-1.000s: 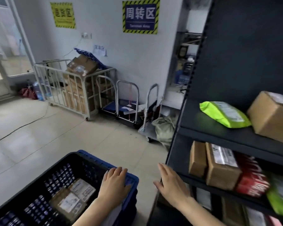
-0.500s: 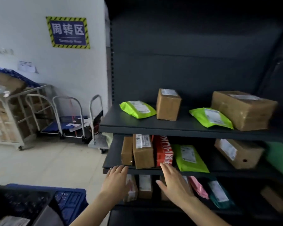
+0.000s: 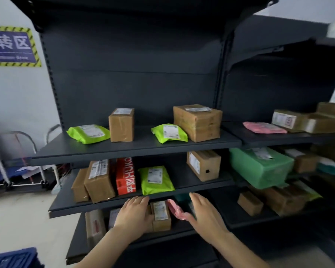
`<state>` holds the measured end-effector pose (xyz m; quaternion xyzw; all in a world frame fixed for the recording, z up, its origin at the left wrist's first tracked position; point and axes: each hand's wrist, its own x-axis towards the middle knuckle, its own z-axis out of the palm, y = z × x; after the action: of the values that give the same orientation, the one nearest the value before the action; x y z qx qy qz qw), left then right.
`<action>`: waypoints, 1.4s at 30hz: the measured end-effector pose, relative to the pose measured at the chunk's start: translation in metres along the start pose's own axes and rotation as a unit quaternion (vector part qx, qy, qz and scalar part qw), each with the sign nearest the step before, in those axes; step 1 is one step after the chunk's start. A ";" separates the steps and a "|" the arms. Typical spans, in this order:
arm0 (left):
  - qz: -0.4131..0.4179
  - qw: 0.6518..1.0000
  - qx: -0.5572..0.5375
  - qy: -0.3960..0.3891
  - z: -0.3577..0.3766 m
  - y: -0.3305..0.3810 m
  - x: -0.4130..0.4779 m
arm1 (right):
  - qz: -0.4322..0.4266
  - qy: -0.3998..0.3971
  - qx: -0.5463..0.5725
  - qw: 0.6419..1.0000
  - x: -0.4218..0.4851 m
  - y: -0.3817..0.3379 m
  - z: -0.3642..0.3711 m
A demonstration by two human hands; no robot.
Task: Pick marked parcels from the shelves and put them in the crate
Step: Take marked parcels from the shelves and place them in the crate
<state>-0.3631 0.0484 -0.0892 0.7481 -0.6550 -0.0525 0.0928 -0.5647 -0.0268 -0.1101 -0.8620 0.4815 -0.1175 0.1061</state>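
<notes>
Dark metal shelves (image 3: 135, 149) hold many parcels. The top shelf carries two lime bags (image 3: 88, 133) and two brown boxes (image 3: 198, 121). The middle shelf holds brown boxes (image 3: 99, 180), a red box (image 3: 125, 176) and a lime bag (image 3: 156, 179). On the lower shelf a small brown box (image 3: 161, 215) stands beside a pink bag (image 3: 175, 208). My left hand (image 3: 133, 215) is open, fingers against that small box's left side. To the right of the pink bag my right hand (image 3: 203, 213) is open and holds nothing. Only a corner of the blue crate (image 3: 12, 258) shows at the bottom left.
The right shelf bay holds a pink bag (image 3: 263, 127), a green parcel (image 3: 259, 166) and more brown boxes (image 3: 249, 203). Metal trolleys (image 3: 17, 161) stand on the floor to the left, under a blue wall sign (image 3: 10, 47).
My view has swung right from the crate to face the shelves. Both hands left the crate's rim and reached forward to the lower shelf, either side of the small box and pink bag.
</notes>
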 end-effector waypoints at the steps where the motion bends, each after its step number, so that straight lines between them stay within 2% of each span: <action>1: 0.007 1.000 0.005 -0.003 0.002 0.012 0.003 | 0.009 0.003 0.002 1.000 -0.006 0.012 -0.004; 15: 0.143 0.989 0.038 -0.031 0.022 0.151 0.089 | 0.129 0.043 -0.040 0.990 -0.038 0.158 -0.061; 24: 0.197 0.979 0.022 -0.052 0.045 0.225 0.193 | 0.145 0.040 -0.127 0.980 0.005 0.252 -0.098; 33: 0.254 0.966 0.009 -0.044 0.051 0.296 0.271 | 0.179 0.060 -0.126 0.974 0.042 0.333 -0.128; 42: 0.241 0.970 0.014 -0.010 0.066 0.362 0.321 | 0.163 0.079 -0.123 0.976 0.066 0.415 -0.161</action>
<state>-0.6831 -0.3192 -0.0644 0.5686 -0.8177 -0.0266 0.0858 -0.9137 -0.3076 -0.0737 -0.7663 0.6334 -0.1059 -0.0214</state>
